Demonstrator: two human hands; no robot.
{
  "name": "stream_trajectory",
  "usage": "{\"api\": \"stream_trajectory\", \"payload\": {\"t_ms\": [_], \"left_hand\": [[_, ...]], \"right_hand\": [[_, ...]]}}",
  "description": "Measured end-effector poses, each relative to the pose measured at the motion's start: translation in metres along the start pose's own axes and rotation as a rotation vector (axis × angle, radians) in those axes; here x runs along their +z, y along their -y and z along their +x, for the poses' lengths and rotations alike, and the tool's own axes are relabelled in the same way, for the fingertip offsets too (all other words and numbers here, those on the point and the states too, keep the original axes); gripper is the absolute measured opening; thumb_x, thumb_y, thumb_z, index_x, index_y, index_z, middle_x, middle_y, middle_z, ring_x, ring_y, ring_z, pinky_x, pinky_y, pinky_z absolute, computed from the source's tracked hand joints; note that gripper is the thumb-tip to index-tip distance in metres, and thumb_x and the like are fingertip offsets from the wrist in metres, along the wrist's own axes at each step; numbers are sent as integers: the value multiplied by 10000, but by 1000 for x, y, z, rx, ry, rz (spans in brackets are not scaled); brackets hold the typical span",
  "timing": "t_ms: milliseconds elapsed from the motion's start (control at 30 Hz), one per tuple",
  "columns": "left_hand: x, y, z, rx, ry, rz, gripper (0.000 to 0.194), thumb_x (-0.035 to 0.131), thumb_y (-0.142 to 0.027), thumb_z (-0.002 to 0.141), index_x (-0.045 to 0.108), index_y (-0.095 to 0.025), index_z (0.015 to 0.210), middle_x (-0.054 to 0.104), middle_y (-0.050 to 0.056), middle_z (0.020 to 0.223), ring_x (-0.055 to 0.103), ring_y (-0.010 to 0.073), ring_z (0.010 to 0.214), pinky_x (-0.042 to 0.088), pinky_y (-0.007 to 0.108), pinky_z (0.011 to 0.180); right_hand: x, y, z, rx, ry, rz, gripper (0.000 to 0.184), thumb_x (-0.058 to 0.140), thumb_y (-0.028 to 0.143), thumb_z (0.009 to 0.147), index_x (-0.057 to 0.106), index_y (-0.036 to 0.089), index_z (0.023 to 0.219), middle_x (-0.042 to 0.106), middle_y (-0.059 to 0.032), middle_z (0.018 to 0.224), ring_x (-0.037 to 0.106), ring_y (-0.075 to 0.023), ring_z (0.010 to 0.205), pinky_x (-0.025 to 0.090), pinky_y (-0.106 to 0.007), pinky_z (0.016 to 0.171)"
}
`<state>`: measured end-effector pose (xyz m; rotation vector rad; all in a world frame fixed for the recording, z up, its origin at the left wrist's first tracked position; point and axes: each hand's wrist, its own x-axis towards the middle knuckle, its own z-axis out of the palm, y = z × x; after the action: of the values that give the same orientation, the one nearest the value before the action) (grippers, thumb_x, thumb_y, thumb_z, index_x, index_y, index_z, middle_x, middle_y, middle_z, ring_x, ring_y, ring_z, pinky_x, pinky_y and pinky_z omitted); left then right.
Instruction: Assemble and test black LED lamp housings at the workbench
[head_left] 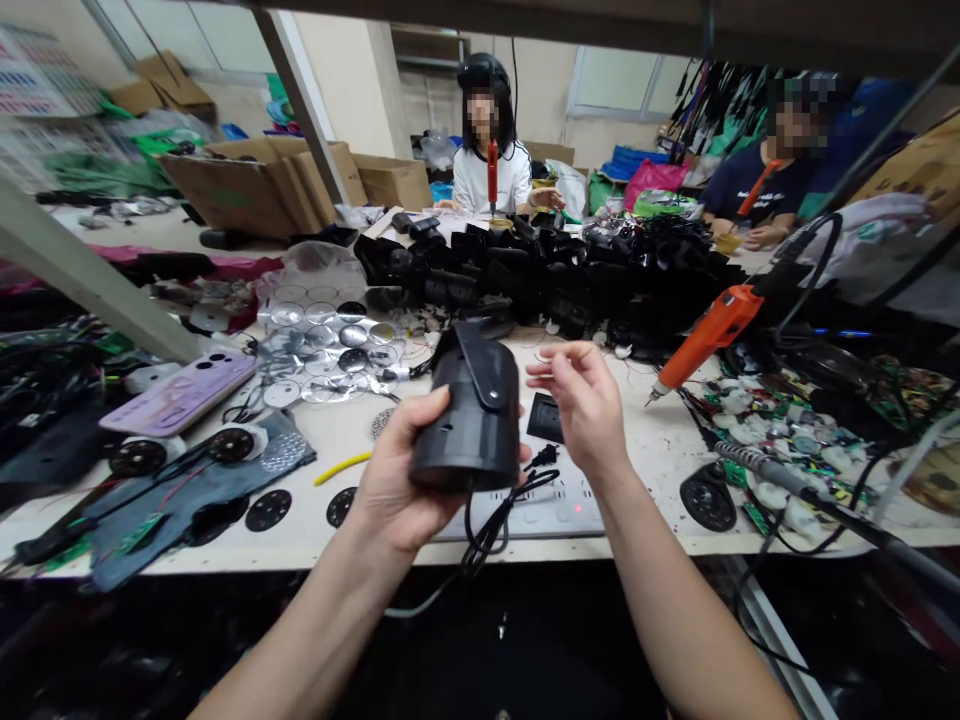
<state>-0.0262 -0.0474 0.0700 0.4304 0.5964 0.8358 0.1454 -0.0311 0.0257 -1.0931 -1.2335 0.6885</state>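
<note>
A black cylindrical housing [469, 420] with a riveted strap-like side piece is gripped in my left hand [409, 470], tilted above the bench. A black cable [487, 535] hangs from its lower end in a bundle. Just right of the housing, apart from it, is my right hand [589, 405]; its fingers are loosely bent and spread, and I see nothing in them. Beyond that hand an orange electric screwdriver [709, 335] hangs at a slant, bit pointing down left. Beneath the hands lie a white power strip [555, 510] and a flat black square part [544, 417].
Silvery reflector cups [322, 340] and a purple phone [180, 395] lie left. Black housings [480, 270] are piled behind. Circuit boards [795, 440] and a soldering iron [787, 490] are at right. Two people [499, 185] sit across the bench. A shelf beam [600, 30] runs overhead.
</note>
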Motion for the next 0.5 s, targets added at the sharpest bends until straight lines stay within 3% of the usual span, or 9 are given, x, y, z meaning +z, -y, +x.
{"api": "stream_trajectory", "payload": {"t_ms": [100, 233, 400, 500], "left_hand": [[-1, -14, 2, 140, -128, 47, 363, 472, -309, 844, 599, -85, 1099, 743, 155, 887, 720, 298, 633, 601, 425, 556], [-7, -13, 6, 128, -200, 69, 341, 456, -302, 869, 583, -99, 1112, 739, 158, 911, 724, 319, 653, 605, 460, 542], [-11, 3, 10, 87, -329, 80, 278, 504, -267, 864, 569, -122, 1092, 726, 104, 791, 717, 313, 619, 606, 485, 526], [-13, 8, 3, 156, -383, 95, 334, 554, -195, 836, 552, -148, 1167, 732, 91, 855, 725, 283, 662, 619, 478, 587]], "right_hand": [[-29, -18, -14, 22, 102, -267, 135, 511, 183, 829, 638, 219, 857, 614, -25, 884, 598, -181, 856, 483, -342, 791], [-57, -39, -42, 77, 251, -502, 353, 456, 50, 759, 723, 219, 917, 597, -54, 912, 570, -205, 896, 464, -379, 825], [-44, -36, -52, 75, 522, -693, 435, 568, 98, 745, 680, 214, 1149, 589, -83, 1040, 525, -238, 987, 456, -408, 888], [-27, -30, -45, 32, 605, -807, 337, 536, 53, 737, 723, 177, 989, 599, -96, 927, 500, -237, 887, 455, -393, 819]]}}
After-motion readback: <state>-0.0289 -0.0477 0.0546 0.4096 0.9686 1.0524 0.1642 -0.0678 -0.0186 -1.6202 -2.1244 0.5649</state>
